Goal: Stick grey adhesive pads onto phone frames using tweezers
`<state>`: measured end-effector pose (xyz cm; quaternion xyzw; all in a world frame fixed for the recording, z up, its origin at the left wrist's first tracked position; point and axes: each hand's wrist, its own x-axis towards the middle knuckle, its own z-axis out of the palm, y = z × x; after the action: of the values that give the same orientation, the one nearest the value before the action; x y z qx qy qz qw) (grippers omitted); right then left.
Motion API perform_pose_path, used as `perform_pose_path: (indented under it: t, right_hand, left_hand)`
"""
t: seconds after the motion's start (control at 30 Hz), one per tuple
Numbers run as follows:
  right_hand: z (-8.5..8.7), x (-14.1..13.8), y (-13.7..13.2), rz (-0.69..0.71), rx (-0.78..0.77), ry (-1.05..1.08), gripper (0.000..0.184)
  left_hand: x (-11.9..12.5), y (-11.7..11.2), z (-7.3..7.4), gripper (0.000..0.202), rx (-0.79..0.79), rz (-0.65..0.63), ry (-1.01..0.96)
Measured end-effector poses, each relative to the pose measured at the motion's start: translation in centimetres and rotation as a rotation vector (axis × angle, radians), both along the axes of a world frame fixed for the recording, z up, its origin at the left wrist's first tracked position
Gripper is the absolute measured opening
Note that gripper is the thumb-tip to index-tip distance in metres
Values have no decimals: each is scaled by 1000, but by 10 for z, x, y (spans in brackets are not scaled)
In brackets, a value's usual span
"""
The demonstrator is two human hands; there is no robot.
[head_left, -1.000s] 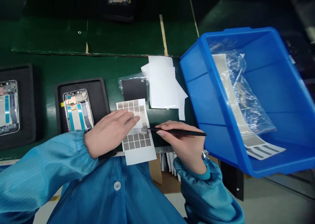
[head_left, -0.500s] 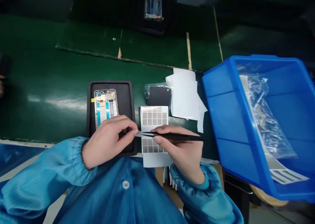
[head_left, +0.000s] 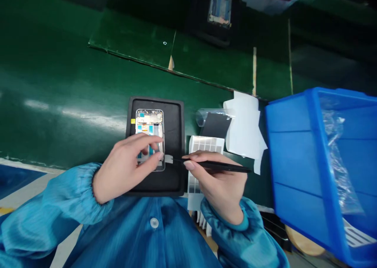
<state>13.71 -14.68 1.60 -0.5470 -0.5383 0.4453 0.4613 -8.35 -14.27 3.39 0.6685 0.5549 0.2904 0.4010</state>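
Observation:
My left hand (head_left: 128,164) is open over the lower part of an opened phone (head_left: 157,119), its thumb and forefinger apart with nothing between them. The phone, with its circuit board and blue strips showing, lies in a black tray (head_left: 175,138). Black tweezers (head_left: 218,166) are gripped in my right hand (head_left: 225,181). At their tips is a small pale sticker (head_left: 169,159), just right of the phone's lower edge and close to my left thumb. Under my right hand lies a sheet of grey square stickers (head_left: 194,185), partly covered.
White paper sheets (head_left: 243,126) and a dark card (head_left: 216,124) in clear film lie right of the tray. A blue bin (head_left: 297,150) holding clear plastic bags stands at the right. Another opened phone (head_left: 220,7) lies in a dark tray at the back.
My left fingers have parted from the pale sticker, which is now at the tweezers' tips. Both hands have moved left relative to the table, from the sticker sheet toward the phone. The view has shifted.

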Motion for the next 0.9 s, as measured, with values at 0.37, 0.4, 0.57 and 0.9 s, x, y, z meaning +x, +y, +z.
perform_pose_path:
  t: [0.37,0.4,0.57,0.9]
  right_hand:
    - [-9,-56,52,-39,-160,-107,12]
    - [-11,-59,54,-29,-164,-106,12]
    - [-15,-66,56,-12,-167,-148,11]
    - [-16,-67,56,-28,-138,-185,10]
  left_hand:
    - [-40,7,-34,28,375,-7,523]
    - [-39,6,-37,30,385,-12,547]
    - [-35,3,-41,34,411,-29,581]
    - [-35,4,-42,36,415,-46,597]
